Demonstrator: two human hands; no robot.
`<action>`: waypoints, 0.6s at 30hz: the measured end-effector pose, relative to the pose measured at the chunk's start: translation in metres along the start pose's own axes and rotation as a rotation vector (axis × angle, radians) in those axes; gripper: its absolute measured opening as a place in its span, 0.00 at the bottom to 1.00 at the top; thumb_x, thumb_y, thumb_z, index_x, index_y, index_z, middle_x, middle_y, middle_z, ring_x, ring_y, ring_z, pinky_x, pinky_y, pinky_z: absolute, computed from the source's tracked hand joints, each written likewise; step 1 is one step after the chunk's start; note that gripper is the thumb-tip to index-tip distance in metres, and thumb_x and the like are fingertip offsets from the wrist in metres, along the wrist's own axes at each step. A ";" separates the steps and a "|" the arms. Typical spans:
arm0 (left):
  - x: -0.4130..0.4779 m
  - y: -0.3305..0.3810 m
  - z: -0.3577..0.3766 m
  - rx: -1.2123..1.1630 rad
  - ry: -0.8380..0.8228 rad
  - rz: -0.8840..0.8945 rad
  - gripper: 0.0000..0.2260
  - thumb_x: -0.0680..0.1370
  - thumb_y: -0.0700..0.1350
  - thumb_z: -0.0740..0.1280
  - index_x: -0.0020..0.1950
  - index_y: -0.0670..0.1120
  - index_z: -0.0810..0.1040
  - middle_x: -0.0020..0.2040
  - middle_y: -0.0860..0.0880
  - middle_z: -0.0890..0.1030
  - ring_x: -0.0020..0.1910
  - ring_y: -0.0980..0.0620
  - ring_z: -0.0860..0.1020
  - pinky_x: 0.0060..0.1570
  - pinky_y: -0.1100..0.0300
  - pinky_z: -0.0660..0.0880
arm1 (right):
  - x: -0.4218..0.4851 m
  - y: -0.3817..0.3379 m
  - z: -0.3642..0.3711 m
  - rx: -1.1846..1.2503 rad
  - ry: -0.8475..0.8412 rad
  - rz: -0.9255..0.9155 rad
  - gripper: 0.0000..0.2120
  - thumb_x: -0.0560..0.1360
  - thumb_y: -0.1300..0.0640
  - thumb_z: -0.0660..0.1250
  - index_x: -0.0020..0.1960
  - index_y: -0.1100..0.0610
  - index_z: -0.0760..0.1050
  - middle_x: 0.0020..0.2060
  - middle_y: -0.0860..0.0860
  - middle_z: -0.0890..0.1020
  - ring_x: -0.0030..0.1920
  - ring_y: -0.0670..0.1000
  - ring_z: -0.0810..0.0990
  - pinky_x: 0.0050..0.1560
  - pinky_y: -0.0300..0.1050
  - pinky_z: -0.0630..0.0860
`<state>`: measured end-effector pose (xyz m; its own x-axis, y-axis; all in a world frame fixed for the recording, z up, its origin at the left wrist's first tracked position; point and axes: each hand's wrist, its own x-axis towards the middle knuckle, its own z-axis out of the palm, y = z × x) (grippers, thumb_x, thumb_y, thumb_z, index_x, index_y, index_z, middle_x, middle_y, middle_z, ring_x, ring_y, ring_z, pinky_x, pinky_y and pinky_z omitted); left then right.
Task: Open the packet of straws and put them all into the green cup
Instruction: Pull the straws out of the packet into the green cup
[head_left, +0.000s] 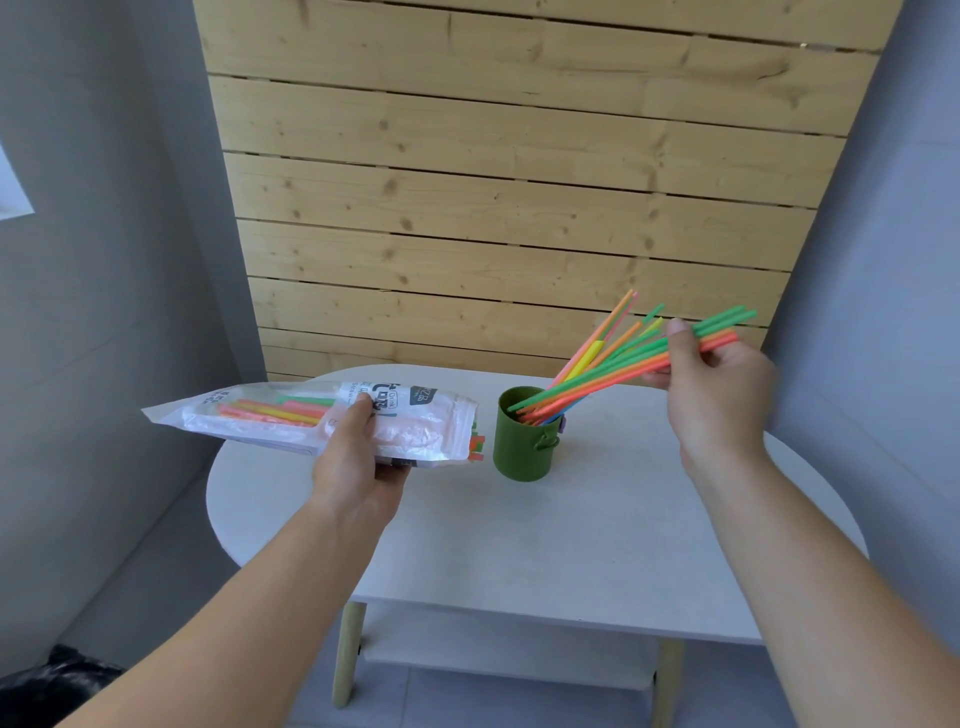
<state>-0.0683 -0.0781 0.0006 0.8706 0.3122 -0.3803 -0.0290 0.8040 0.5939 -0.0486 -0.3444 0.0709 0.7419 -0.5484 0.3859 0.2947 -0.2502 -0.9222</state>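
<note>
Wooden planks (493, 208) cover the wall at the back, with grey wall on both sides. One white table (545, 545) with round ends stands in front of it. Two of its pale wooden legs (348, 654) show, and one shelf sits low between them.

One green cup (522, 441) stands upright near the middle of the table. It has a small ring on its side.

The right hand (719, 387) is up in the air to the right of the cup. Its thumb and curled fingers pinch a bunch of straws (623, 364) near their top ends. The bunch is green, orange and pink, and it slants down so that the low ends are inside the cup's mouth. A few more straws (592, 345) lean in the cup beside the bunch: pink, yellow, orange and green. They cross over each other, so I cannot count them one by one.

The left hand (356, 452) holds one clear plastic packet (415, 431) above the left part of the table, thumb on top and fingers under it. The packet lies almost flat. More straws (270, 410) are inside it, and a few ends (477, 448) poke out of the end near the cup.

One black thing (52, 675) lies on the floor at the bottom left.
</note>
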 end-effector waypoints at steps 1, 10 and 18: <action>0.000 0.000 0.000 0.003 -0.005 -0.003 0.15 0.80 0.44 0.73 0.66 0.45 0.78 0.59 0.46 0.87 0.54 0.48 0.87 0.51 0.51 0.84 | -0.001 0.002 0.004 -0.014 -0.022 0.004 0.15 0.79 0.51 0.68 0.36 0.56 0.76 0.29 0.48 0.82 0.32 0.49 0.86 0.39 0.48 0.80; 0.003 0.000 -0.001 0.014 -0.028 0.000 0.16 0.80 0.45 0.73 0.67 0.45 0.79 0.59 0.46 0.87 0.52 0.49 0.87 0.52 0.50 0.84 | -0.012 0.024 0.029 -0.181 -0.188 0.047 0.13 0.77 0.49 0.69 0.40 0.57 0.80 0.33 0.50 0.85 0.32 0.49 0.86 0.40 0.46 0.80; 0.001 -0.003 0.001 0.021 -0.040 0.006 0.15 0.81 0.45 0.72 0.67 0.45 0.79 0.57 0.46 0.87 0.48 0.50 0.88 0.51 0.50 0.84 | -0.015 0.030 0.037 -0.219 -0.221 0.094 0.13 0.75 0.46 0.72 0.36 0.52 0.78 0.34 0.52 0.84 0.38 0.57 0.85 0.45 0.61 0.83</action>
<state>-0.0669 -0.0802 -0.0010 0.8895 0.2961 -0.3481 -0.0245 0.7914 0.6108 -0.0285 -0.3141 0.0361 0.8796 -0.3968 0.2623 0.0996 -0.3857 -0.9172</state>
